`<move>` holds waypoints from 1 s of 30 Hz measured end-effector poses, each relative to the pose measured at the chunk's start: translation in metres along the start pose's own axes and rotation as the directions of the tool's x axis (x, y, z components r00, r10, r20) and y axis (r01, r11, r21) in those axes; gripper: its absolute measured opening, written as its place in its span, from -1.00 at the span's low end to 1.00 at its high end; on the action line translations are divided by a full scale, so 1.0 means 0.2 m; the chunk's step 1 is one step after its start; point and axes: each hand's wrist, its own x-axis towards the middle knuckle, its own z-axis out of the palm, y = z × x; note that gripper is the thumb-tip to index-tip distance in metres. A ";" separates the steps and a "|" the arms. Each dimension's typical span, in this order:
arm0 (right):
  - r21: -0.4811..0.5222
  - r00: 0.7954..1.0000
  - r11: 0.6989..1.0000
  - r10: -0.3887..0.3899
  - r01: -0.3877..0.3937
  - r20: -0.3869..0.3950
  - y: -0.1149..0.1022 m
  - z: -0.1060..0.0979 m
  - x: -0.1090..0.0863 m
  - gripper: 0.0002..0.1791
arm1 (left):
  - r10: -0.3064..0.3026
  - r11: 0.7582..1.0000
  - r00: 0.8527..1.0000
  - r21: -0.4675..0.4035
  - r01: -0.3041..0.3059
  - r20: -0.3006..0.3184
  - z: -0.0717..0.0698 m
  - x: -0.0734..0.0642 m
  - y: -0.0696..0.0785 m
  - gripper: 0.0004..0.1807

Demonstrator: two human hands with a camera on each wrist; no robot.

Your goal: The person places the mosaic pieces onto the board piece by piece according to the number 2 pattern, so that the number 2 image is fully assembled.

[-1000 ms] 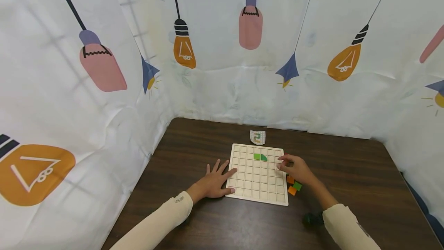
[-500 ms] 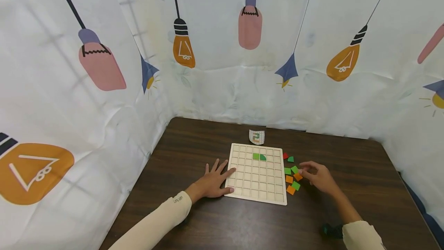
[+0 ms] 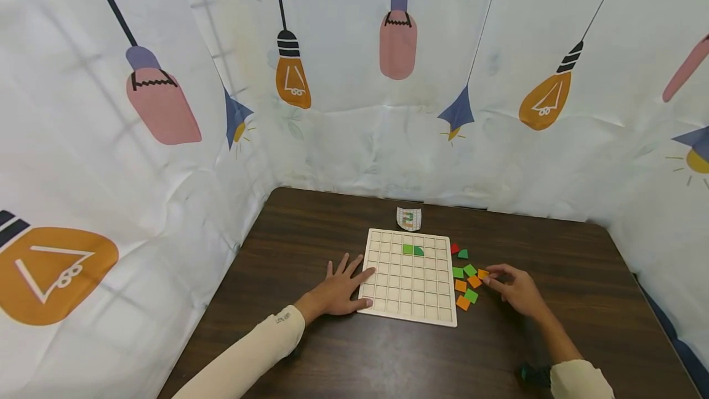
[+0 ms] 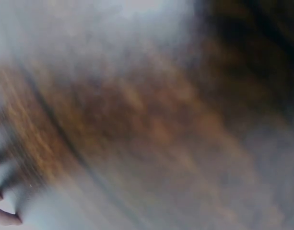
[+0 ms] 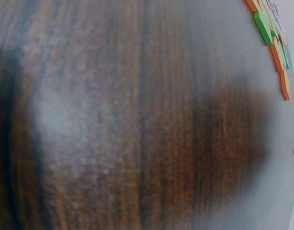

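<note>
Wooden grid board [image 3: 407,285] is laid on dark table [image 3: 324,220], between the two hands. Its left edge is overlapped by left hand [image 3: 339,291], which is held flat with fingers spread wide; nothing is gripped there. Right hand [image 3: 515,288] is placed to the right of the board, fingers bent, with a narrow gap between thumb and forefinger. The near end of orange tile [image 3: 482,274] is met by these fingertips; whether it is pinched or only touched cannot be told. This tile is placed at the outer right of a loose cluster.

In the cluster, orange squares [image 3: 460,286] and green squares [image 3: 471,296] are scattered beside the board's right edge. Farther up that edge, red piece [image 3: 455,248] and dark green piece [image 3: 463,253] are set close together. On the board, light green square [image 3: 407,249] and green quarter-round piece [image 3: 418,251] are seated side by side near the far edge.

Printed card [image 3: 408,219] is placed just beyond the board. A dark object [image 3: 534,375] is seen by right sleeve [image 3: 580,380]. The table is backed by white sheet [image 3: 354,153], printed with lamps. Left wrist view is mostly blurred.
</note>
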 end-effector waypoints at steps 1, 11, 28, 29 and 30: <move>0.001 1.000 1.000 0.004 -0.004 0.001 0.00 0.00 0.00 -0.56 | -0.001 1.000 1.000 -0.006 0.001 -0.003 0.00 0.00 0.00 -0.16; -0.035 1.000 0.999 -0.003 0.003 0.002 0.01 0.02 0.00 -0.55 | -0.011 0.999 1.000 -0.052 0.010 -0.011 -0.01 -0.01 0.00 -0.15; -0.141 1.000 0.990 0.011 -0.008 0.018 0.04 0.04 0.03 -0.58 | 0.001 0.994 0.998 -0.108 -0.007 -0.058 0.01 -0.01 -0.01 -0.18; -0.150 1.000 0.989 0.009 -0.006 0.019 0.03 0.04 0.03 -0.57 | -0.001 0.994 0.998 -0.107 -0.005 -0.056 0.01 0.00 -0.01 -0.18; -0.162 1.000 0.987 0.005 -0.002 0.019 0.03 0.04 0.03 -0.57 | -0.001 0.994 0.998 -0.107 -0.006 -0.058 0.01 0.00 -0.01 -0.18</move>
